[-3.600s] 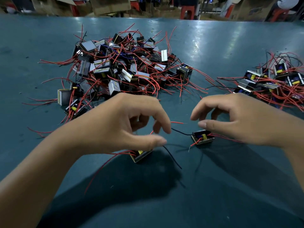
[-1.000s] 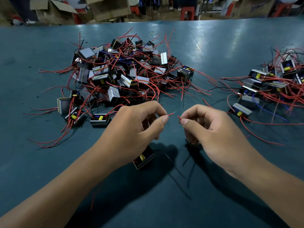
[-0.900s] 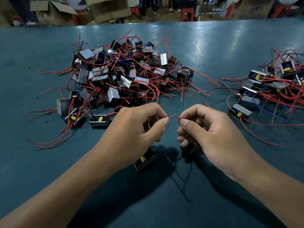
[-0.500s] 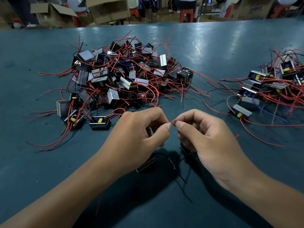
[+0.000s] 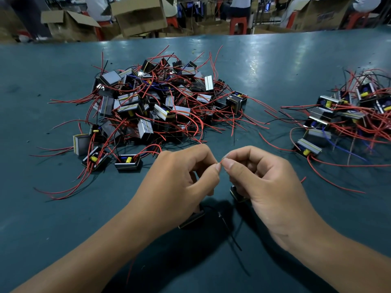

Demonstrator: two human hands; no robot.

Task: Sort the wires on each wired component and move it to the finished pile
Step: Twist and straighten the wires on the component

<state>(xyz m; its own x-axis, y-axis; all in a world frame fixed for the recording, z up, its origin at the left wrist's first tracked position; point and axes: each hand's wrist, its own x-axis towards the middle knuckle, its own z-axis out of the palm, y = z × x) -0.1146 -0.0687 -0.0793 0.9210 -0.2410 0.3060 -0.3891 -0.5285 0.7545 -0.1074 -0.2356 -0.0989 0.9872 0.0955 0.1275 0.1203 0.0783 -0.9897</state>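
Pinching point: both hands meeting at their fingertips over the near middle of the green table (image 5: 275, 60), thumbs and forefingers closing on red wire ends (image 5: 221, 162).
Left hand (image 5: 179, 182): curling tight, thumb and forefinger nipping a red wire tip, remaining fingers folding into the palm.
Right hand (image 5: 264, 187): curling likewise, thumb and forefinger nipping the facing red wire tip, touching the left fingertips.
Left component (image 5: 193, 218): showing only as a dark edge with a yellow stripe, peeking out beneath the left hand; whether resting on the table or hanging, not possible to tell.
Right component (image 5: 238, 194): peeking out under the right fingers, mostly hiding behind them.
Black wire (image 5: 230, 233): trailing toward the viewer between the wrists, lying over the hands' shadow.
Unsorted heap (image 5: 158, 106): sitting beyond the left hand, blocks jumbling together with red, black and blue leads splaying outward; a few loose blocks straying at its near-left edge.
Finished pile (image 5: 342, 119): sitting well apart at the far right, leads fanning toward the near side.
Background: cardboard boxes (image 5: 139, 15) and red stools (image 5: 239, 24) standing past the table's far edge.
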